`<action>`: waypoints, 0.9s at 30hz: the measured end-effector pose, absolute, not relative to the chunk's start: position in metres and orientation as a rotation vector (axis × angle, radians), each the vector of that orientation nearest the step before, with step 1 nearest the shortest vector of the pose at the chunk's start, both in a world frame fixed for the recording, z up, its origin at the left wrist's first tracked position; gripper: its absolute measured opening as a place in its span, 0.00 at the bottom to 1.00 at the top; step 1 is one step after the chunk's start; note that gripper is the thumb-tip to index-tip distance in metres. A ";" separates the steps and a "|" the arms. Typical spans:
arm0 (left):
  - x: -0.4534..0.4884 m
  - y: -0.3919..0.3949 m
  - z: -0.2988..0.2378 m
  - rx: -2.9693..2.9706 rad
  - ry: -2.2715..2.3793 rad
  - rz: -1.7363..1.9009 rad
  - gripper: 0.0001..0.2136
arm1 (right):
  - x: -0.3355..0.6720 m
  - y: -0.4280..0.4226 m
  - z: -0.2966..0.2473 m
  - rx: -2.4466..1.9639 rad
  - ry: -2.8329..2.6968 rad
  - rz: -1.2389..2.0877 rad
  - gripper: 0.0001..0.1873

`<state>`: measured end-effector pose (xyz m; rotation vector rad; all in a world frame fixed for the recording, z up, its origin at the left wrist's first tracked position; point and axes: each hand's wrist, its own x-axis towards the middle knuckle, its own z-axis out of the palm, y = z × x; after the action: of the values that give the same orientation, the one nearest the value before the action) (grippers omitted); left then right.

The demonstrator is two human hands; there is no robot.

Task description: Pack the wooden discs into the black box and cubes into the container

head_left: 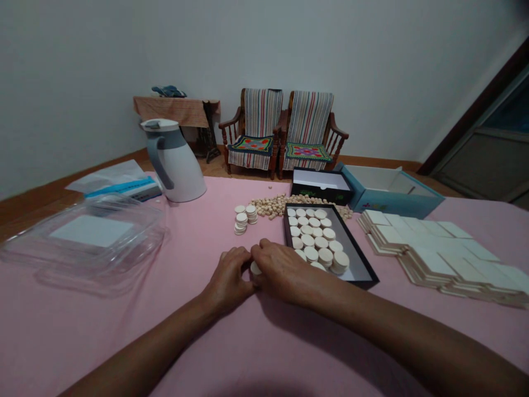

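Observation:
My left hand and my right hand meet over the pink cloth, just left of a black-edged box tray. Between them a pale round disc peeks out, gripped by the fingers; how many discs are stacked there is hidden. Rows of stacked white wooden discs fill the left part of the tray, and my right forearm covers its near corner. Beyond my hands stand a few short stacks of discs on the cloth. Behind these lies a heap of small wooden beads.
On the right are piled square wooden tiles and an open blue box. A black box sits behind the tray. To the left stand a white-grey jug, a clear plastic container and a blue-white packet.

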<state>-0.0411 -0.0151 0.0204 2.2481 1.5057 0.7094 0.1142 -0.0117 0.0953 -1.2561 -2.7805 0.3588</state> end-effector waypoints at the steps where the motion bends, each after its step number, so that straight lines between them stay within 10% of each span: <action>1: -0.041 -0.015 0.020 2.248 1.512 0.705 0.08 | 0.113 -0.011 0.093 -1.250 -2.783 0.347 0.14; 27: -0.052 -0.009 0.018 2.028 1.347 0.790 0.19 | 0.162 -0.014 0.125 -1.401 -2.635 0.247 0.07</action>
<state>-0.0519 -0.0094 0.0177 2.0279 1.3468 0.7898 0.1623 -0.0144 0.1247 -1.4007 -2.6351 0.2466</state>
